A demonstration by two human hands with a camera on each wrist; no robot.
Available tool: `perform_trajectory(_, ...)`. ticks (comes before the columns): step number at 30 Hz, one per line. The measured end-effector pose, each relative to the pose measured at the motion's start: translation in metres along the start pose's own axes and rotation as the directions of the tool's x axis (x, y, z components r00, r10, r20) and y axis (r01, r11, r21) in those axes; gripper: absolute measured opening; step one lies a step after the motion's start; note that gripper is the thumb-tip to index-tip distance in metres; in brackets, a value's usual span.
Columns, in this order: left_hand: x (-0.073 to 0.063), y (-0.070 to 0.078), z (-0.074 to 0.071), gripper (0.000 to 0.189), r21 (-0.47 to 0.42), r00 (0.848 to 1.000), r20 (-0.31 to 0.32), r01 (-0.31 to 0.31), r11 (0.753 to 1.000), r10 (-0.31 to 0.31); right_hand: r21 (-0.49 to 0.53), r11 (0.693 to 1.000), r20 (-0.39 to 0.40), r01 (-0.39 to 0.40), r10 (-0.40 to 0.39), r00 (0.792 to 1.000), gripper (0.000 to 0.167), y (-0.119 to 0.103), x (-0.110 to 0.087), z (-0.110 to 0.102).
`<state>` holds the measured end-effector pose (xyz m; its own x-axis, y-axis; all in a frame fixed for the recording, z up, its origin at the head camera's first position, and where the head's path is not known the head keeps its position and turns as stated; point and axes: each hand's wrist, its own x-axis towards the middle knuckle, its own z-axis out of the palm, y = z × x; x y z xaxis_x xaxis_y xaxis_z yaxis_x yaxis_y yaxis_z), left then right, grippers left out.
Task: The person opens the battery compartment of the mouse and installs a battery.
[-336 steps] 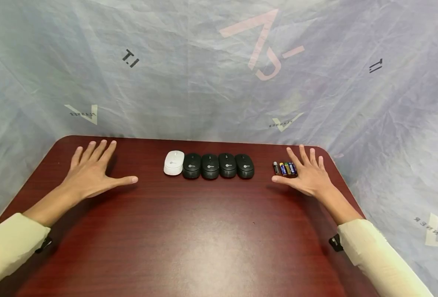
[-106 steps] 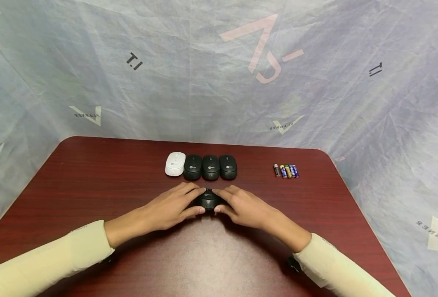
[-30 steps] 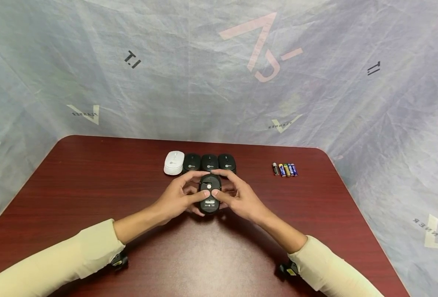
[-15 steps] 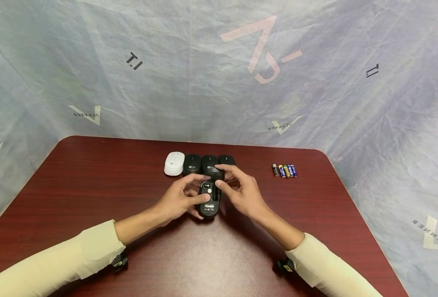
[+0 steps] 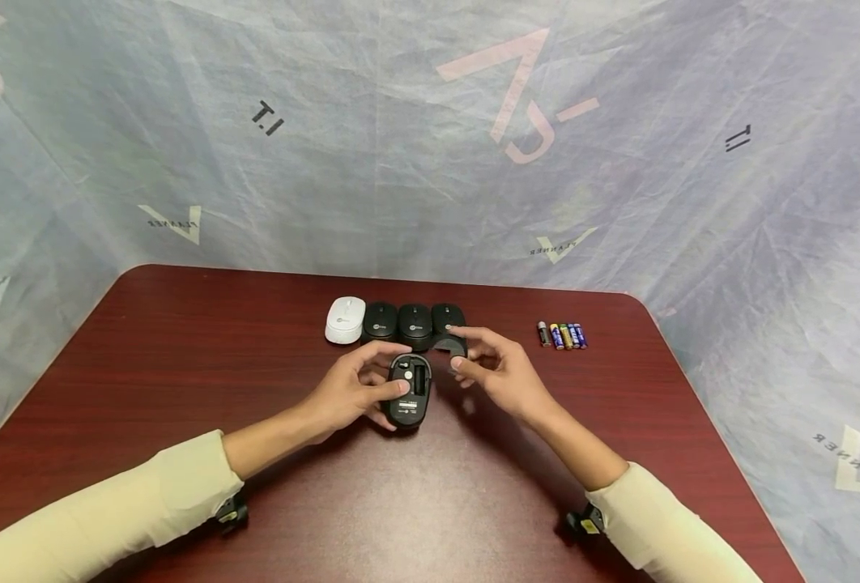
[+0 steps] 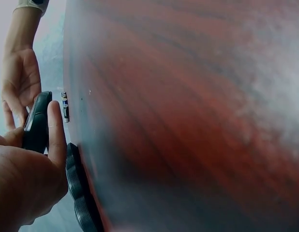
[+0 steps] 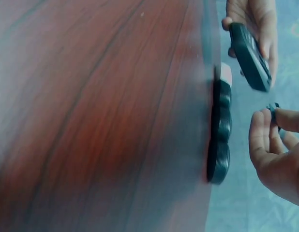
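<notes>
1. Your left hand (image 5: 348,390) holds a mouse (image 5: 405,414), before four mice (image 5: 380,321) on the table (image 5: 182,364).
2. Your right hand (image 5: 508,377), right of it, holds the cover (image 5: 458,346).
3. Batteries (image 5: 565,335) lie right of the row.
4. Behind your table, a sheet (image 5: 372,178).

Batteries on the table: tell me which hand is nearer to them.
Right. The right hand, pinching a black cover, is a little left of the batteries; the left hand, holding the upturned black mouse, is much farther left.

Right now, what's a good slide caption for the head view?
Left hand holds an upturned black mouse, its battery slot open; right hand pinches the cover.
</notes>
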<state>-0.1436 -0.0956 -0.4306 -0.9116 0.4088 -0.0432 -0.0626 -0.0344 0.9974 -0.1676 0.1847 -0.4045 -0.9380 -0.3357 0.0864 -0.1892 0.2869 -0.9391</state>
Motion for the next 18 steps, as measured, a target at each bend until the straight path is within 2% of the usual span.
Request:
perform_trajectory(9,0.0,0.002,-0.007,0.063,0.003,1.0,-0.011,0.008,1.0,-0.008,-0.053,0.987,0.047,-0.15,0.153,0.987,0.046,0.013,-0.012,-0.04)
perform_trajectory(18,0.0,0.002,-0.008,0.064,0.01,1.0,-0.014,0.022,1.0,-0.021,-0.13,0.969,0.069,-0.212,0.222,0.973,0.047,0.027,-0.026,-0.075)
